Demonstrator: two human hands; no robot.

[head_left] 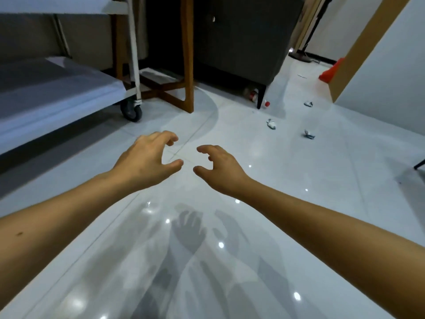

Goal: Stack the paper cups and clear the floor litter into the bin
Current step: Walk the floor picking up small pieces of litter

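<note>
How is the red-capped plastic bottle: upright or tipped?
Tipped: the red-capped plastic bottle lies sideways on the floor by a cabinet leg.

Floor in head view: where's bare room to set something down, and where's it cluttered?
Bare: the floor between and beneath the left hand and right hand, and the stretch from the cart wheel to the wooden frame leg. Both hands hold nothing. Crowded: past the cabinet leg, three crumpled scraps and a bottle beside that leg.

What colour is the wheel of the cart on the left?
Dark grey, almost black. The wheel shows in the head view, the only view here.
</note>
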